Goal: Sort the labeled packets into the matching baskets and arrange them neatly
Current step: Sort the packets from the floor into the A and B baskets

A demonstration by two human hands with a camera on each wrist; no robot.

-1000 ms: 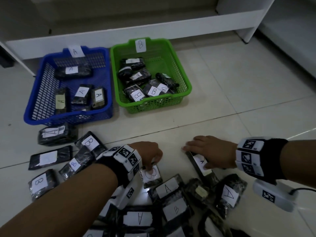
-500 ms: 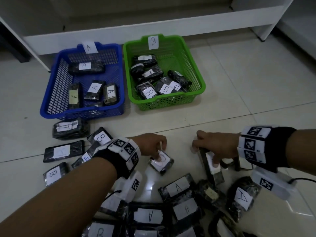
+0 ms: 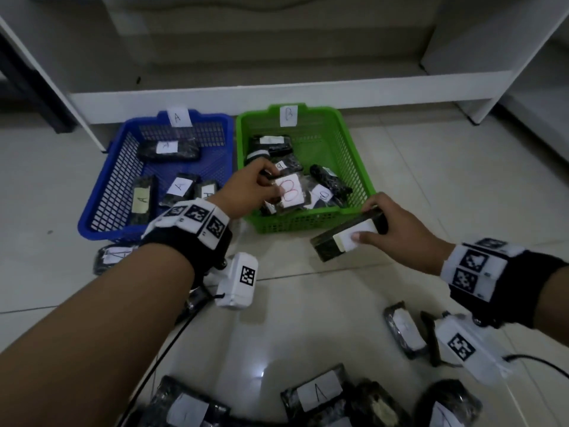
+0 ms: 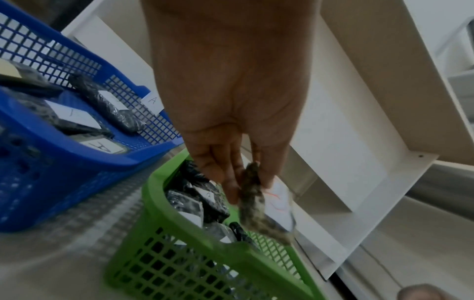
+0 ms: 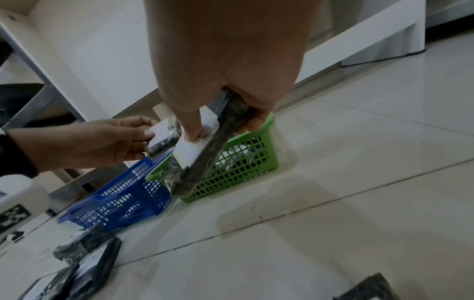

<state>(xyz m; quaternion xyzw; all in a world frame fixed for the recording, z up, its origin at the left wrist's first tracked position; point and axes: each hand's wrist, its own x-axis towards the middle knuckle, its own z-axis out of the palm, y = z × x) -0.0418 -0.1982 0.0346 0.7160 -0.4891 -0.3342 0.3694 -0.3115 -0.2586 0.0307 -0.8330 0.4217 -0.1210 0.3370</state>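
Head view: the left hand (image 3: 246, 192) pinches a red-B packet (image 3: 289, 192) above the green basket (image 3: 354, 152), beside the blue basket (image 3: 104, 192); the right hand (image 3: 397, 229) grips a long packet (image 3: 341, 238) before the green basket.

Left wrist view: fingers (image 4: 218, 172) pinch the packet's edge.

Right wrist view: thumb and fingers clamp the long packet, tilted.

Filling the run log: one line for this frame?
left hand: holds B packet over green basket | right hand: holds long packet, letter hidden
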